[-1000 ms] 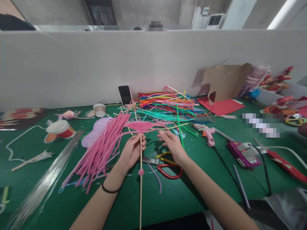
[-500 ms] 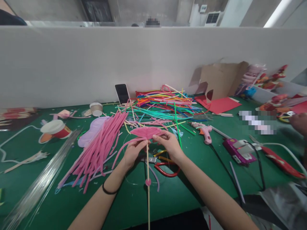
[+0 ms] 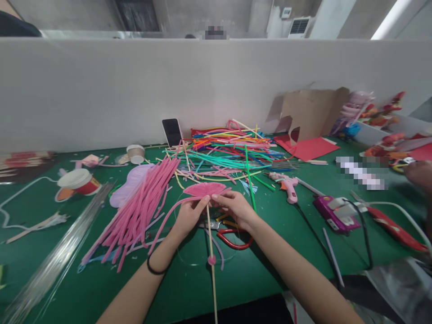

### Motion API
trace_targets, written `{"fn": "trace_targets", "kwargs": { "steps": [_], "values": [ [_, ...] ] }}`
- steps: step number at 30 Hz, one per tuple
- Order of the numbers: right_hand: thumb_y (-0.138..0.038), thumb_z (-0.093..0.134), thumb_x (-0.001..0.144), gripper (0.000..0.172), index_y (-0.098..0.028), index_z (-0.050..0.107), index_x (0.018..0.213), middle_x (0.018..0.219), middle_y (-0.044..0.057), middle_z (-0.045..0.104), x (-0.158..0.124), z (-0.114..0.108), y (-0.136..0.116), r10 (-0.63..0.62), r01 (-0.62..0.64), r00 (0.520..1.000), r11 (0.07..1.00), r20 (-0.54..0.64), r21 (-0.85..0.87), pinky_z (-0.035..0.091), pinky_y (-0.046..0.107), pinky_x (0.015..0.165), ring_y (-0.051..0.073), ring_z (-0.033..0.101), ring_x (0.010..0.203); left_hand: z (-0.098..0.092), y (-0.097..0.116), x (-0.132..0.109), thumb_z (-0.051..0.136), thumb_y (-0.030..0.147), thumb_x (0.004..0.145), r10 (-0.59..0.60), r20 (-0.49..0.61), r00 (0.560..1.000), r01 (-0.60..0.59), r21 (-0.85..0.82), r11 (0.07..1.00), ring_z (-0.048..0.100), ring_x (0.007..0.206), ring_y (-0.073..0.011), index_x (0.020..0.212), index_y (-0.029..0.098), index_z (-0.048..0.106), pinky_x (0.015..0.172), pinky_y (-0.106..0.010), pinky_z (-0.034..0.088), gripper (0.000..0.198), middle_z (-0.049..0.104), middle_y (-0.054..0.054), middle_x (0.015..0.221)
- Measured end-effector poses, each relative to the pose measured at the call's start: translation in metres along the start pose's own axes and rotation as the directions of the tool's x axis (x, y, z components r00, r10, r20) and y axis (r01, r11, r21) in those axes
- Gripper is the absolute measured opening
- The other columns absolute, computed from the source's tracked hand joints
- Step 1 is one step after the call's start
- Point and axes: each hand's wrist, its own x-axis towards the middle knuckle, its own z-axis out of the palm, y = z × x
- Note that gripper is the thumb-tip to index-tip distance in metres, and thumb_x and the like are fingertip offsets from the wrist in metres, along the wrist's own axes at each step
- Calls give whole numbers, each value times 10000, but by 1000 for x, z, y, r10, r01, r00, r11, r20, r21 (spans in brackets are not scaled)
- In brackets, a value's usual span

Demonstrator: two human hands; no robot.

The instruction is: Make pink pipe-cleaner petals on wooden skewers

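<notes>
A pink fan-shaped piece (image 3: 205, 189) is held over the table's middle, its ribbed face up. My left hand (image 3: 191, 216) pinches its lower edge, where a thin wooden stick (image 3: 212, 279) meets it. From there a loose pink fuzzy strip (image 3: 167, 217) curves down to the left. My right hand (image 3: 236, 208) is closed on the near right edge of the piece, thumb beside the left thumb. A small pink bead-like knob (image 3: 211, 260) sits partway down the stick. Red-handled scissors (image 3: 235, 239) lie under my right hand.
Pink strips (image 3: 145, 202) lie left, with clear wires (image 3: 67, 252) and a paper cup (image 3: 79, 181) beyond. Multicoloured strips (image 3: 229, 148) and a phone (image 3: 172, 132) are behind. A glue gun (image 3: 289, 186) and purple power strip (image 3: 334, 213) lie right; another person's hand (image 3: 420, 173) shows far right.
The pink piece and both hands have moved slightly down. The stick's lower end has swung right, and the loose strip has shifted down and left. The fingers have closed nearer together.
</notes>
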Motion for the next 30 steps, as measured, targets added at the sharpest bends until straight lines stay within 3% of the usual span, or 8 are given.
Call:
{"fn": "trace_targets", "kwargs": {
  "steps": [6, 12, 17, 23, 27, 30],
  "values": [
    [-453, 829, 592, 344, -147, 739, 723, 762, 75, 731, 1, 0, -1, -23, 20, 998, 999, -65, -51, 399, 217, 558, 134, 640, 684, -2, -4, 2, 590, 454, 822, 1, -119, 993, 2, 31, 1000, 572, 613, -163, 664, 164, 637, 618, -263, 442, 333, 638, -15, 629],
    [-451, 824, 597, 344, -137, 734, 704, 748, 81, 735, 2, -3, -1, -15, 12, 998, 998, -57, -59, 410, 224, 560, 124, 632, 635, -3, -1, 3, 665, 419, 762, -72, -77, 994, 59, -165, 985, 530, 567, -139, 701, 155, 626, 583, -254, 423, 274, 603, 8, 608],
    [-434, 833, 587, 330, -139, 728, 690, 696, 70, 727, 5, -4, 0, -70, 67, 995, 997, -69, -39, 424, 237, 584, 140, 643, 647, -8, -2, 5, 688, 368, 758, -26, -44, 999, 17, -193, 981, 533, 599, -133, 698, 159, 637, 615, -247, 417, 223, 593, 10, 618],
    [-447, 834, 578, 347, -142, 727, 707, 727, 80, 731, 8, -4, 1, -65, 64, 996, 998, -69, -17, 437, 241, 591, 152, 653, 675, -9, 1, 7, 686, 402, 753, -20, -84, 996, 4, -189, 982, 526, 572, -126, 677, 160, 627, 592, -241, 430, 261, 593, 6, 616],
    [-459, 818, 605, 364, -139, 731, 754, 771, 83, 732, 5, -1, 2, -38, 37, 999, 999, -26, -29, 451, 233, 598, 151, 658, 711, -8, 4, 7, 697, 425, 748, -60, -44, 997, 51, -183, 982, 602, 639, -162, 864, 158, 681, 584, -251, 457, 291, 679, -23, 733],
    [-462, 803, 626, 370, -142, 726, 795, 772, 69, 722, 2, 2, 2, -90, 88, 996, 992, -15, -85, 444, 227, 563, 150, 649, 700, -6, 5, 6, 709, 393, 748, -42, -2, 999, 41, -176, 984, 654, 778, -207, 924, 153, 712, 711, -285, 495, 297, 727, -56, 847]
  ]
}}
